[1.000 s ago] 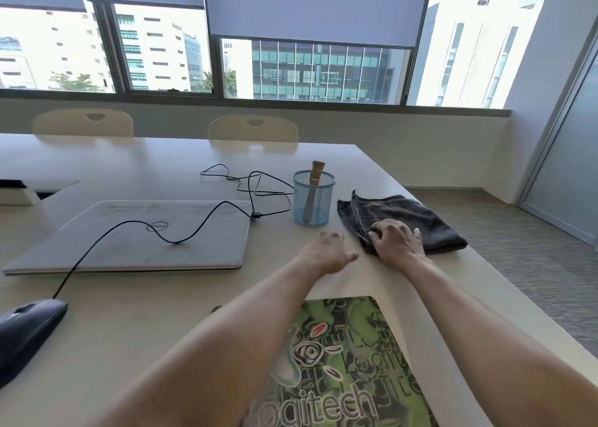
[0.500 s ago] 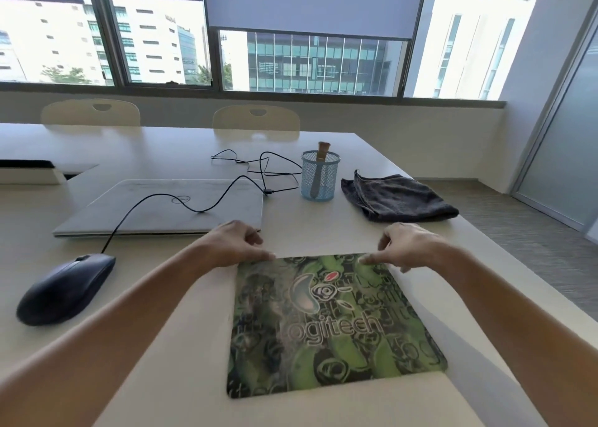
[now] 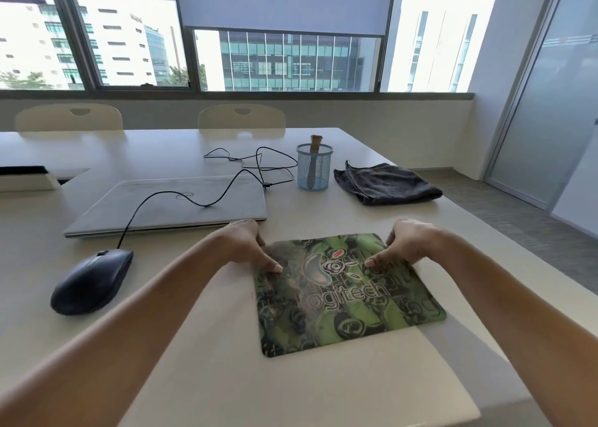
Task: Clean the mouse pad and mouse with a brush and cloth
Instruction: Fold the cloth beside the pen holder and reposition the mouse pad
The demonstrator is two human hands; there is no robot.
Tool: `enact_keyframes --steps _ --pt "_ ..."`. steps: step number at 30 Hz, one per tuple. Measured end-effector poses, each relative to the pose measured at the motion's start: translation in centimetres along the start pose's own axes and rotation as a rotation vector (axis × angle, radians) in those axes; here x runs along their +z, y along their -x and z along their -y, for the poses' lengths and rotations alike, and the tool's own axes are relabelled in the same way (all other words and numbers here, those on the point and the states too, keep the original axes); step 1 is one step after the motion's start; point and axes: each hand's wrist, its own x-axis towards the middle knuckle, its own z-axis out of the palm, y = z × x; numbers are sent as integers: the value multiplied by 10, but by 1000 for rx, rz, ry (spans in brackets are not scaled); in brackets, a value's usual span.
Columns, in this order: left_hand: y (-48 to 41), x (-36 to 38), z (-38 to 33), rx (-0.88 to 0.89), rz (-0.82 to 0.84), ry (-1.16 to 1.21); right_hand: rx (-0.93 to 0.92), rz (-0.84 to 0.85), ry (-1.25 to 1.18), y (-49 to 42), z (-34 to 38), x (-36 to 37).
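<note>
A green patterned mouse pad point(image 3: 346, 300) lies flat on the table in front of me. My left hand point(image 3: 246, 245) grips its far left corner, thumb on top. Gripping the far right corner the same way is my right hand point(image 3: 409, 244). A dark wired mouse point(image 3: 92, 281) sits to the left of the pad. Beyond the pad, a wooden-handled brush point(image 3: 314, 142) stands in a blue mesh cup point(image 3: 314, 174). A dark grey cloth point(image 3: 388, 184) lies folded to the right of the cup.
A shut silver laptop point(image 3: 174, 203) lies behind the mouse, with the mouse cable point(image 3: 226, 187) looping over it. The table's right edge point(image 3: 462, 355) runs close by the pad. Two chairs point(image 3: 241, 117) stand at the far side.
Both hands drew back from beside the cloth to the pad's far corners. Their thumbs now lie further onto the pad's top.
</note>
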Motion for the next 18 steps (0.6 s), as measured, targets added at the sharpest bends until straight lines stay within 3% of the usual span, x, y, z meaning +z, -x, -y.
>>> enact_keyframes --steps 6,11,14,18 --pt "3 4 0 14 12 182 -7 24 -184 1 -1 3" --pt "7 4 6 7 -72 532 -40 10 -522 0 -12 2" --pt "0 1 4 25 -174 633 -58 -114 -676 -9 -14 -5" --pt "-25 -1 -7 34 -316 549 -75 -353 -611 -30 -9 -12"
